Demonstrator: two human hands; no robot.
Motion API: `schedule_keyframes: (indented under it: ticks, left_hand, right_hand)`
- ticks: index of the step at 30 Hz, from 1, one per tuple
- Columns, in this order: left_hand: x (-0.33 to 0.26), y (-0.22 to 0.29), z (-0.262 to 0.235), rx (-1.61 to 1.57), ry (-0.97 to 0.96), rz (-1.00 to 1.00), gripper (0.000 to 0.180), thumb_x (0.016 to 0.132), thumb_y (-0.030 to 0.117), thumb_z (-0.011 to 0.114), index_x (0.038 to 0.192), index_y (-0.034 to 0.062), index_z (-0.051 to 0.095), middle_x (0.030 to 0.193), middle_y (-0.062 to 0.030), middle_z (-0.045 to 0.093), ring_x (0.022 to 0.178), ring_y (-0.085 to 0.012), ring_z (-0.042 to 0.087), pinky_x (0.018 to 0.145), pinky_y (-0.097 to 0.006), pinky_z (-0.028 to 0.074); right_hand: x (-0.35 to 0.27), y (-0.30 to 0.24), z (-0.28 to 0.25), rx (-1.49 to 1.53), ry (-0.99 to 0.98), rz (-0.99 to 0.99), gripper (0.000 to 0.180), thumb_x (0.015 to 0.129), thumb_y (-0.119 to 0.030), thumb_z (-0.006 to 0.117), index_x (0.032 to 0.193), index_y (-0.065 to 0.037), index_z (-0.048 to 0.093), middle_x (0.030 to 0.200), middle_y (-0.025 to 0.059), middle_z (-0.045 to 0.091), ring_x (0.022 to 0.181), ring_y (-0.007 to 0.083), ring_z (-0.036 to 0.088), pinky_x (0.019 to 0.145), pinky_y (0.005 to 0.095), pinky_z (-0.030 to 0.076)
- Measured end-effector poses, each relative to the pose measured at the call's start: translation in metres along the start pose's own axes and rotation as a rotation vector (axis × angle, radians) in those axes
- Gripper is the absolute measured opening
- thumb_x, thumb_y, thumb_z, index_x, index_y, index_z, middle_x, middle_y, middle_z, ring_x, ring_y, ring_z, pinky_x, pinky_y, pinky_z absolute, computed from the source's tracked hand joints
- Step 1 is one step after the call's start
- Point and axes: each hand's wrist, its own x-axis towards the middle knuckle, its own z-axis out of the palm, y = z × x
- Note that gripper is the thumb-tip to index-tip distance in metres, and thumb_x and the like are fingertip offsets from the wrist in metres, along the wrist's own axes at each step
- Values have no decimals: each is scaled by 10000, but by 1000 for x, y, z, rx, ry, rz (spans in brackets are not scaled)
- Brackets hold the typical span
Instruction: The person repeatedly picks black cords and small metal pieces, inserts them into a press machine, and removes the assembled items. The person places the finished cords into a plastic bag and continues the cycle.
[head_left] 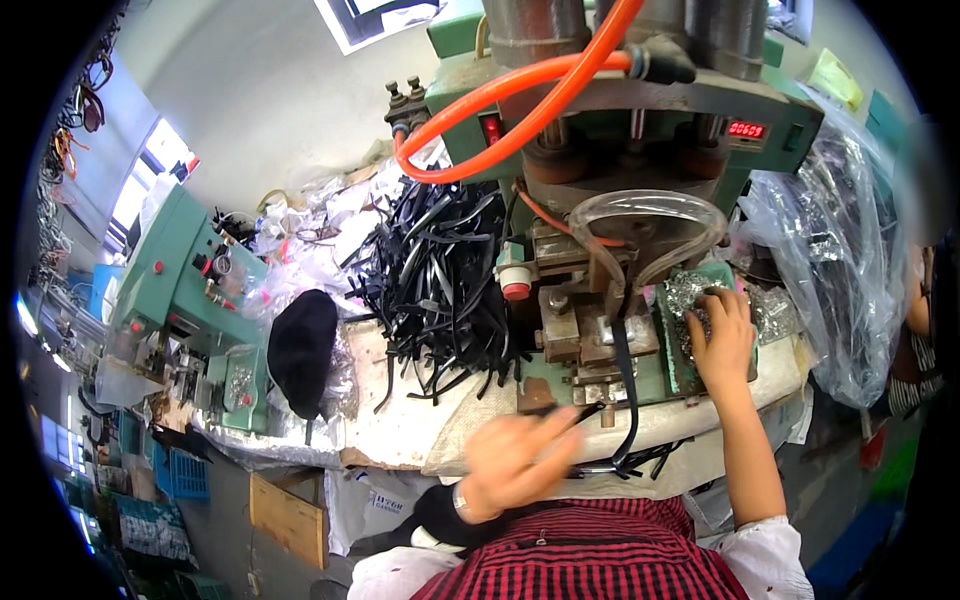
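My right hand [724,338] reaches into a green tray [680,372] heaped with small shiny metal pieces [690,295]. Its fingers are curved and apart, with the tips among the pieces. Motion smears my left hand [515,460], which is in front of the table edge. Close to its fingertips is the end of a black strip [590,411]; I cannot tell if the fingers hold it. Another black strap [626,375] hangs from the metal die [610,335] of a green press [465,110] and curls down over the table edge.
A heap of black straps [440,270] lies left of the press. Beyond it are a black cushion-like object [302,352] and a second green machine [175,280]. Clear plastic bags [840,240] hang at the right. An orange hose [500,165] loops across the press front.
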Motion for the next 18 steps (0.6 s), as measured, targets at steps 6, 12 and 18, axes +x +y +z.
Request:
schedule_keyframes:
  ticks: [6,12,18]
  left_hand:
    - [32,-60,-64,495,155,-317,188,779,-68,741,934,38,748,955,-96,719,862,-289,628,814,-384,440]
    - [37,-134,-58,487,-548,-172,333,655,-3,732,944,153,791,1374,-118,573,1144,-363,537,954,-446,471]
    - [25,-130,-57,247,-189,-188,263,744,-39,705,980,70,749,1176,-109,703,864,-304,583,826,-383,487]
  right_hand:
    - [-12,6,6,23,30,-8,137,786,-72,741,894,-29,668,1010,154,660,1035,377,604,871,447,485]
    - [4,-3,0,55,73,33,63,804,-68,694,849,-34,666,865,125,672,897,338,636,759,420,499]
    - [-48,16,-12,371,213,386,38,832,-20,698,867,-5,704,813,114,686,760,258,643,750,372,516]
